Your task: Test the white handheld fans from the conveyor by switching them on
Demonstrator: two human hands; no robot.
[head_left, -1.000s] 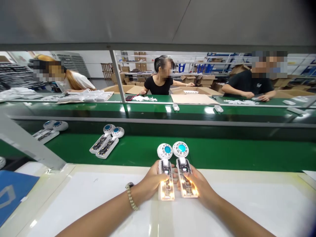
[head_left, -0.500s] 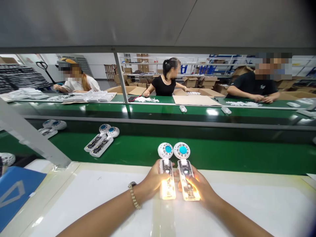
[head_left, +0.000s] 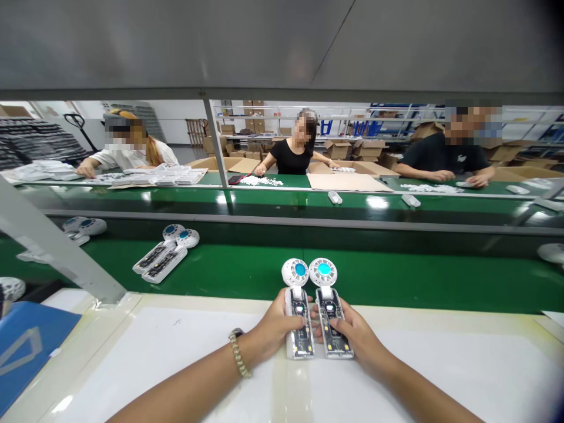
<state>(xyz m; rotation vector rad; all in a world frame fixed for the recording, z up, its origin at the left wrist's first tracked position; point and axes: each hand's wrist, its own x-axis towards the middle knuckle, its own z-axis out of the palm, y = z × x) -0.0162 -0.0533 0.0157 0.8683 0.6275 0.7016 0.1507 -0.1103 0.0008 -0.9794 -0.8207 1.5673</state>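
Blue marked a flat, straight-edged panel with a pale angular figure [head_left: 37,346] at the near left of the white bench [head_left: 198,329]. Just beyond it slanted a grey post [head_left: 61,252], and past the post a pair of white devices with round heads and clear oblong bodies [head_left: 165,265] lay side by side on the green conveyor belt [head_left: 242,264]. On the far side, a co-worker in a white top [head_left: 161,154] reached toward white pieces.

A beaded bracelet [head_left: 239,359] circled the left wrist. The left hand [head_left: 274,328] was curled round a white fan-like device with a blue-centred round head and clear oblong body [head_left: 299,309], its thumb laid across the front. Just to the right, a matching device with a brighter cyan centre [head_left: 327,311] was gripped by the right hand [head_left: 360,333], thumb on its front too. Both stood over the bench's far edge, heads toward the belt. At the far right, a co-worker in a black T-shirt [head_left: 445,155] handled a pale piece.
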